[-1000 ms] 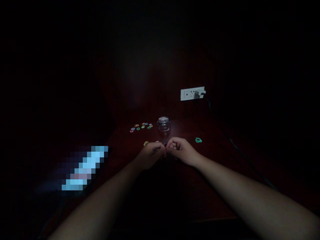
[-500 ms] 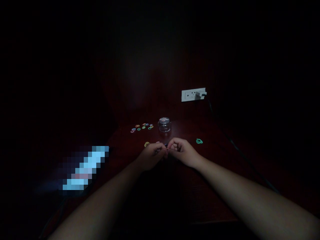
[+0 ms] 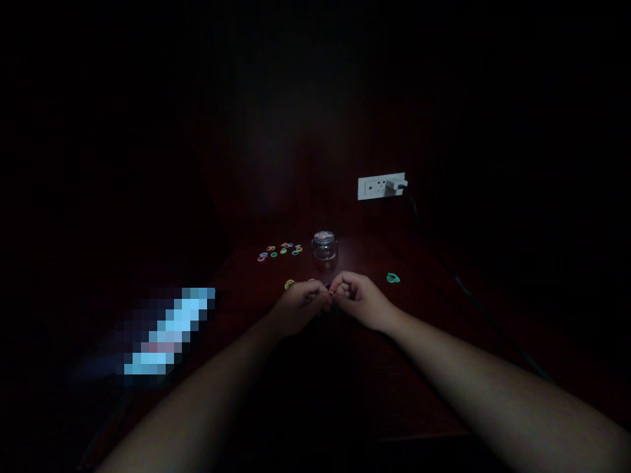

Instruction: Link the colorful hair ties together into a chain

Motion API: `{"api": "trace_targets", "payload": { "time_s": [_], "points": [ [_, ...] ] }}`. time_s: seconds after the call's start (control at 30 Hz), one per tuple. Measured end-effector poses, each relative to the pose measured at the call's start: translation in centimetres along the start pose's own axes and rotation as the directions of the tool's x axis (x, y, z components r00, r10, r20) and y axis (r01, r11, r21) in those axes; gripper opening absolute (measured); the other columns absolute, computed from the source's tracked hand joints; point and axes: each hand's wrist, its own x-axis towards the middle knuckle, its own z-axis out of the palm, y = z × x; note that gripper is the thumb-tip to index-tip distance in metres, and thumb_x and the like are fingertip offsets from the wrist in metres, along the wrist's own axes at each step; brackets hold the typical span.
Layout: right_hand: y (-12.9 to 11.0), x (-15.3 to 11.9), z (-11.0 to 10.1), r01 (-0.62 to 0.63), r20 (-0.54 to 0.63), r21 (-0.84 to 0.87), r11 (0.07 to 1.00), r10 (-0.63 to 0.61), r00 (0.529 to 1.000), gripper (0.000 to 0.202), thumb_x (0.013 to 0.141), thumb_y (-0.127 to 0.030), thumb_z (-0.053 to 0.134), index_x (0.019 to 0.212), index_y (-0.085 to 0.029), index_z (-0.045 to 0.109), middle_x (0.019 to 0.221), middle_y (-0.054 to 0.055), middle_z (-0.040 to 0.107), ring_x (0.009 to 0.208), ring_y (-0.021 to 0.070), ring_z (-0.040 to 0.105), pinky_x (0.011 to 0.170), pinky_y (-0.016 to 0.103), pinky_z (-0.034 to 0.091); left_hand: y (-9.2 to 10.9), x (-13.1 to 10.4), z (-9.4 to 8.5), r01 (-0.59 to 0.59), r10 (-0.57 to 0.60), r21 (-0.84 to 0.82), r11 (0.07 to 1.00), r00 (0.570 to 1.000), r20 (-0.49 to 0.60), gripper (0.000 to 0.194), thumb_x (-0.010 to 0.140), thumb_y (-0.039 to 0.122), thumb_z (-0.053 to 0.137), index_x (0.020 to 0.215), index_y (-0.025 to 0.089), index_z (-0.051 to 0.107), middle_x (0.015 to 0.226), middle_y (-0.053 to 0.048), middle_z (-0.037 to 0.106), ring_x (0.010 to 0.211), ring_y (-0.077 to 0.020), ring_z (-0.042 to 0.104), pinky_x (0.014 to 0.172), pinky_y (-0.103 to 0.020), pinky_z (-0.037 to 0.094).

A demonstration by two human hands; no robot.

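My left hand [image 3: 302, 303] and my right hand [image 3: 359, 299] meet over the dark red table, fingertips pinched together. Between them is a small orange-pink thing [image 3: 332, 293], too small to name. A yellow band [image 3: 289, 284] lies just behind my left hand, partly hidden by it. Right of my right hand lies a green band [image 3: 393, 278]. Behind the hands stands a clear jar [image 3: 324, 247] with a patterned lid. Several small coloured bands [image 3: 283, 250] are spread left of the jar. Something pinkish and something dark blue show partly behind my fingers.
At the left a bright, pixelated device [image 3: 170, 335] lies at the table's edge, with a cable below it. A white wall socket [image 3: 381, 186] holds a plug, whose dark cable [image 3: 486, 318] runs down the right side. The surroundings are very dark.
The hands have stayed in nearly the same place, with a slight shift of the fingertips. A bit more of the orange-pink thing shows between them.
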Motion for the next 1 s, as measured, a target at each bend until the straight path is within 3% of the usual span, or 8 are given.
{"api": "trace_targets", "payload": {
  "time_s": [0.3,0.57,0.67,1.0],
  "points": [
    [-0.10,-0.10,-0.10,0.007,-0.013,-0.034,0.999,-0.008,1.000,0.016,0.077,-0.030,0.055,0.076,-0.016,0.049,0.054,-0.006,0.040,0.046,0.0057,0.032,0.043,0.020,0.021,0.00,0.11,-0.30,-0.075,0.079,0.069,0.995,0.996,-0.049,0.028,0.088,0.032,0.039,0.083,0.013,0.059,0.075,-0.003,0.058,0.068,-0.0122,0.054,0.063,-0.024,0.042],
    [-0.41,0.04,-0.12,0.006,-0.054,-0.047,0.999,-0.009,0.999,0.021,0.072,-0.033,0.060,0.074,-0.017,0.048,0.053,-0.007,0.039,0.045,0.0057,0.032,0.043,0.020,0.022,0.18,0.33,-0.23,-0.191,0.211,0.157,0.969,0.970,-0.118,0.027,0.087,0.029,0.041,0.082,0.014,0.062,0.086,-0.006,0.059,0.081,-0.0155,0.054,0.077,-0.028,0.043],
    [-0.26,0.08,-0.17,0.019,-0.065,-0.041,0.999,-0.022,0.998,0.018,0.073,-0.031,0.059,0.077,-0.017,0.047,0.053,-0.007,0.040,0.046,0.0052,0.032,0.044,0.020,0.022,0.12,0.37,-0.28,-0.190,0.213,0.149,0.970,0.965,-0.154,0.025,0.087,0.029,0.042,0.085,0.014,0.063,0.089,-0.007,0.059,0.084,-0.0160,0.055,0.077,-0.027,0.043],
    [-0.50,-0.05,0.12,0.065,-0.068,-0.054,0.996,-0.068,0.995,0.025,0.073,-0.035,0.061,0.089,-0.018,0.050,0.057,-0.007,0.038,0.048,0.0063,0.033,0.045,0.020,0.024,-0.08,0.30,-0.49,-0.135,0.152,0.162,0.978,0.983,-0.101,0.027,0.087,0.029,0.042,0.083,0.013,0.063,0.080,-0.005,0.060,0.075,-0.0144,0.054,0.069,-0.025,0.042]
  ]
}}
